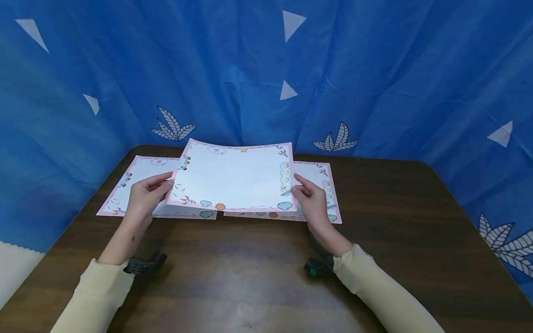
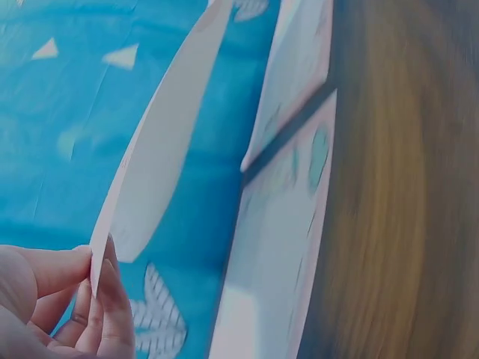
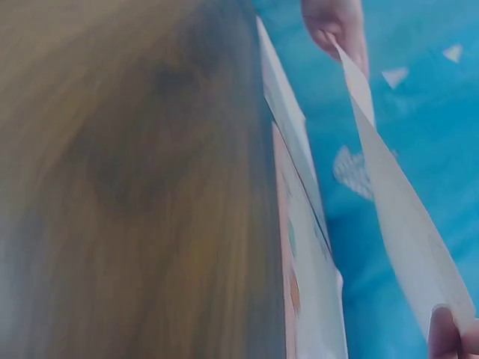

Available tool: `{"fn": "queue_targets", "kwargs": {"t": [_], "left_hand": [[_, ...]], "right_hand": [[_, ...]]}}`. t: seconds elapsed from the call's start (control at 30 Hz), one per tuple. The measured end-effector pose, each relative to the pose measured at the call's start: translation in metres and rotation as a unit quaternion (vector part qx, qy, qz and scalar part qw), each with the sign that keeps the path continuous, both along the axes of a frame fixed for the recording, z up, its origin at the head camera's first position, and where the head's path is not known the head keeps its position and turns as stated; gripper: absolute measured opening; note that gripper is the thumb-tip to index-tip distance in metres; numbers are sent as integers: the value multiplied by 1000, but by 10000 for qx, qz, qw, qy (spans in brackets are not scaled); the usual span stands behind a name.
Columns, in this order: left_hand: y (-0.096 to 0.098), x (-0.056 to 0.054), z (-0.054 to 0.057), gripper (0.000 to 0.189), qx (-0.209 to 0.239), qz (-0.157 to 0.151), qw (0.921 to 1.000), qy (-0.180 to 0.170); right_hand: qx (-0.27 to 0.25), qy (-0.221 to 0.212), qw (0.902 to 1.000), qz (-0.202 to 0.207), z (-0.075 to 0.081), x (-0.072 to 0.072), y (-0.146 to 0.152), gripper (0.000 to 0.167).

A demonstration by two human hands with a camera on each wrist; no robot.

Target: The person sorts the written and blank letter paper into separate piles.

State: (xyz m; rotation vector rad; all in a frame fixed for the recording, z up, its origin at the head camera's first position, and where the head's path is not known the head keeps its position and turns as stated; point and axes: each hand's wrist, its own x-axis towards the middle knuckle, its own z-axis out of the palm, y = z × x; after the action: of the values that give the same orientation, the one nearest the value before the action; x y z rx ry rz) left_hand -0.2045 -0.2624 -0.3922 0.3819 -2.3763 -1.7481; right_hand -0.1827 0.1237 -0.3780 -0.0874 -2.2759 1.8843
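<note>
A sheet of paper [image 1: 233, 178] with a pink, cartoon-decorated border is held up off the table between both hands. My left hand [image 1: 146, 194] pinches its left edge between thumb and fingers, as the left wrist view also shows at the paper's edge [image 2: 112, 217]. The right edge is pinched by my right hand [image 1: 313, 201]. Beneath and behind it, two similar sheets lie on the table, a left sheet [image 1: 137, 185] and a right sheet [image 1: 320, 180], each partly covered by the raised one. From the right wrist, the raised sheet [image 3: 408, 224] appears edge-on and slightly curved.
The dark wooden table [image 1: 250, 263] extends in front of the sheets and to their right. Behind its far edge hangs a blue curtain [image 1: 233, 60] with white triangles and leaf prints. A dark band with a camera [image 1: 145, 263] sits on the left wrist, another camera [image 1: 319, 267] on the right.
</note>
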Motion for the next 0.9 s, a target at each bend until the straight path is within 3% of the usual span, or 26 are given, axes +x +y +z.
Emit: {"fn": "queue_targets", "kwargs": {"t": [0.2, 0.27, 0.37, 0.43, 0.5, 0.63, 0.77, 0.9], "left_hand": [[-62, -23, -37, 57, -317, 485, 9982, 138], [-76, -24, -37, 59, -295, 558, 9979, 157], [-83, -18, -22, 57, -55, 691, 9975, 147], [-81, -10, -5, 56, 256, 816, 9963, 81], [-76, -2, 12, 54, 535, 985, 9937, -29], [-74, 9, 33, 47, 960, 1356, 9861, -96], [-85, 13, 35, 52, 1289, 1477, 9804, -194], [-95, 14, 30, 55, 1548, 1552, 9753, -275]], "right_hand": [[307, 143, 9994, 93, -5, -6, -38, 39], [265, 158, 9994, 124, -5, -10, -49, 40], [198, 143, 9995, 192, -5, -17, -66, 40], [175, 87, 9995, 243, -5, -21, -76, 40], [181, 35, 9993, 311, -5, -24, -86, 40], [175, 54, 9988, 460, -5, -29, -107, 37], [135, 86, 9984, 541, -9, -34, -127, 35], [148, 35, 9982, 578, -15, -36, -142, 34]]}}
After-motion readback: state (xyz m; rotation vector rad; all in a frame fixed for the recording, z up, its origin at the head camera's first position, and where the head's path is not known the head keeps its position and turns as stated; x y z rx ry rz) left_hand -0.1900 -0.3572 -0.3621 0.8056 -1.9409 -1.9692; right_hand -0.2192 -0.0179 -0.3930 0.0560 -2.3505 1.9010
